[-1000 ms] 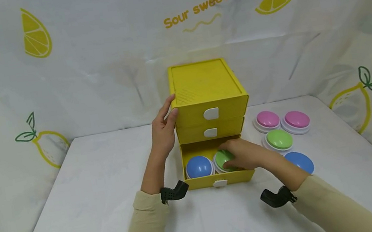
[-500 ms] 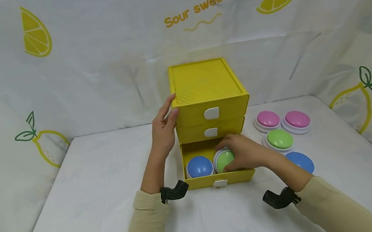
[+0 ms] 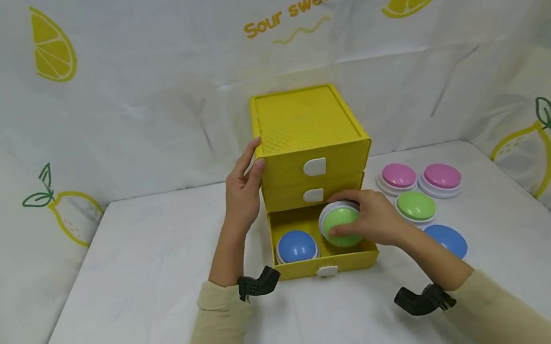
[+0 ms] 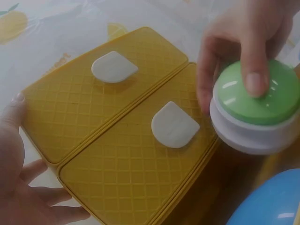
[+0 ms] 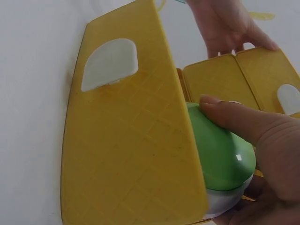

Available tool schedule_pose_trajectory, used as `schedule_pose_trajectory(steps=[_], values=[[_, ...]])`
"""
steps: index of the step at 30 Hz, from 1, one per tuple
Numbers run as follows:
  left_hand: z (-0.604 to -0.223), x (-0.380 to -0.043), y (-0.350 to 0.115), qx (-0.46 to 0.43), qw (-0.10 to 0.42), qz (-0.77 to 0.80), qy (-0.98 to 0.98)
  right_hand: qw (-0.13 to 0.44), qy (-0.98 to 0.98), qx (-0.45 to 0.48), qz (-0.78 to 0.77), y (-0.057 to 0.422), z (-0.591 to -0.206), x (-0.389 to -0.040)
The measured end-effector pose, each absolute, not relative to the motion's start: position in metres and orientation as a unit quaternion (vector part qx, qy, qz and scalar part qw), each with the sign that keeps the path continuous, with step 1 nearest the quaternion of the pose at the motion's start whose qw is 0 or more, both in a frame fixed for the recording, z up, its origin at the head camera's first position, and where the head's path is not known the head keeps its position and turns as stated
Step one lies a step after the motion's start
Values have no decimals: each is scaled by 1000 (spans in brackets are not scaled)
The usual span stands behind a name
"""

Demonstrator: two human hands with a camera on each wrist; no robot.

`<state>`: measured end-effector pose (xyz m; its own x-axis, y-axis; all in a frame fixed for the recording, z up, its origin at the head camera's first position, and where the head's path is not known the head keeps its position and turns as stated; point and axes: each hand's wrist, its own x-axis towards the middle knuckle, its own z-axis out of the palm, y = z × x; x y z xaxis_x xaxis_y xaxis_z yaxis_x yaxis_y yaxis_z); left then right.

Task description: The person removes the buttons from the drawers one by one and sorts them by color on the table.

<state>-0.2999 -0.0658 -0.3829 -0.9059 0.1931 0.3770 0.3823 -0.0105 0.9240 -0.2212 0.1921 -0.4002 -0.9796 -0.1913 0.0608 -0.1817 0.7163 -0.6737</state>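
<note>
My right hand [image 3: 379, 217] holds a round push button [image 3: 343, 218] with a green dome and white base, tilted above the open bottom drawer [image 3: 293, 271]. In the left wrist view the thumb lies on the green dome [image 4: 229, 93] and the fingers curl round the white base. A blue push button [image 3: 296, 246] sits in the drawer's left half. My left hand [image 3: 242, 200] rests against the left side of the yellow drawer cabinet [image 3: 300, 120], fingers extended along it and thumb near its front edge. The two upper drawers are closed.
Right of the cabinet, on the white-covered table [image 3: 141, 313], stand two pink buttons [image 3: 398, 176], another green button [image 3: 416, 205] and another blue button [image 3: 447, 238], partly behind the right forearm. A white sheet with lemon prints [image 3: 160, 94] hangs behind.
My right hand has gripped the green button and lifted it from the drawer floor, up and slightly right. The left hand has stayed against the cabinet.
</note>
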Motion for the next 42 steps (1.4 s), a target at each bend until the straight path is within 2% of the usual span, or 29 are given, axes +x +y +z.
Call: schedule_pose_trajectory(steps=[15,26,33,42], values=[[-383,-300,-66,-201,69,-679,-702,-58,899,1,-434,236,-380,-198],[-383,-299,-65,-207,72,-681,-699,-122,882,63,-452,288,-387,-194],[-384,-298,-65,-206,71,-681,-699,-121,865,121,-471,323,-397,-194],[-383,-299,-67,-211,73,-677,-701,-87,797,194,-565,359,-419,-196]])
